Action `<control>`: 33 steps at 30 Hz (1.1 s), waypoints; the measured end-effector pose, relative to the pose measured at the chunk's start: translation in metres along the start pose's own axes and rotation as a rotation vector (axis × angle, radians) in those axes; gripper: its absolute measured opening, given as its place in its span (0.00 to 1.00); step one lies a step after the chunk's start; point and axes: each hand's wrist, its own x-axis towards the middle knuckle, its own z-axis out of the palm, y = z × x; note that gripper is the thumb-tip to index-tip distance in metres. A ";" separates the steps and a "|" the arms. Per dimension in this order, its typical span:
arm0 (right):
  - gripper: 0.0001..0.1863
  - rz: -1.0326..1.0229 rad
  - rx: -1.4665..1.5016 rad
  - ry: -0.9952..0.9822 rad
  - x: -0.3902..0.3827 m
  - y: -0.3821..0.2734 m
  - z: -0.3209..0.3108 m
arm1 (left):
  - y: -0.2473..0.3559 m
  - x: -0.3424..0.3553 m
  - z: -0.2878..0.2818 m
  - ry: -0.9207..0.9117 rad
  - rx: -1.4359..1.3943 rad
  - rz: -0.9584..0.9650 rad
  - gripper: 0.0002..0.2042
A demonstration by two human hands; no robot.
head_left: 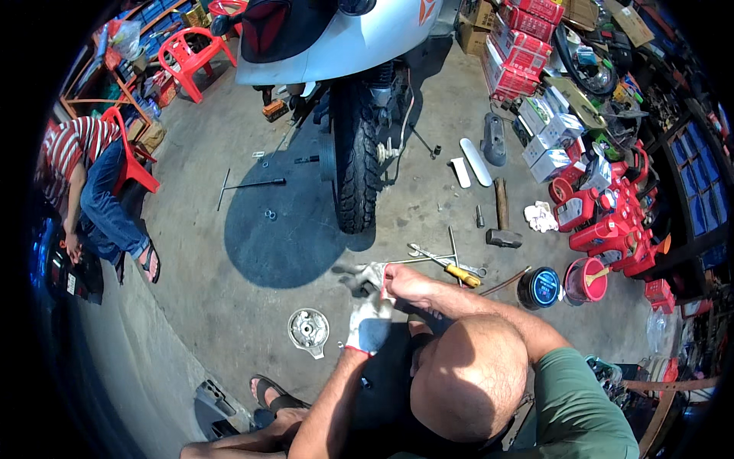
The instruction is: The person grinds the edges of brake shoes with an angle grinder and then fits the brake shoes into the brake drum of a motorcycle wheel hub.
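Bare concrete floor (176,153) stretches through a crowded, sunlit workshop, with a patch of shadow in the middle. Near the centre of the view, above that floor, is a grey and white glove (371,275) with a red edge. It lies directly to the left of the bare right hand (410,283), its long axis running roughly left to right: the blurred finger end points left, and the red-edged opening meets the right hand. Whether the right fingers are inside the opening or closed around its edge, I cannot tell, nor how far open that grip is.

On the near side of this glove is the left hand (371,325), itself in a white and blue-grey work glove with a red cuff (361,351). It appears to touch or almost touch the first glove from below; its fingers are too hidden to tell how far its grip is open or what it has hold of. Left forearm rises from the near edge, pointing far and slightly right; right forearm reaches in from the right, slanting left and far, so the two meet almost at a right angle.

Left of the left hand, a round metal plate (308,329) lies on the floor. Just right of the right hand are wrenches (453,243) and a yellow-handled screwdriver (462,275); farther off, a hammer (503,237) and a black tyre (357,176).
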 end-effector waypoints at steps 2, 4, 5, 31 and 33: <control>0.24 -0.198 0.506 -0.207 0.008 0.005 0.006 | 0.005 -0.003 0.006 -0.044 -0.088 0.036 0.15; 0.23 -0.267 0.468 -0.239 0.016 0.014 0.005 | 0.007 -0.006 0.011 0.062 -0.057 0.274 0.14; 0.25 -0.262 0.256 -0.153 0.025 0.018 0.008 | 0.008 -0.007 0.013 -0.001 -0.024 0.214 0.14; 0.25 0.305 -0.531 -0.494 0.141 -0.057 0.048 | 0.003 0.042 -0.074 0.092 -0.374 0.144 0.11; 0.18 0.192 -0.607 -0.339 0.175 -0.062 0.061 | -0.025 0.060 -0.078 0.090 -0.437 0.063 0.11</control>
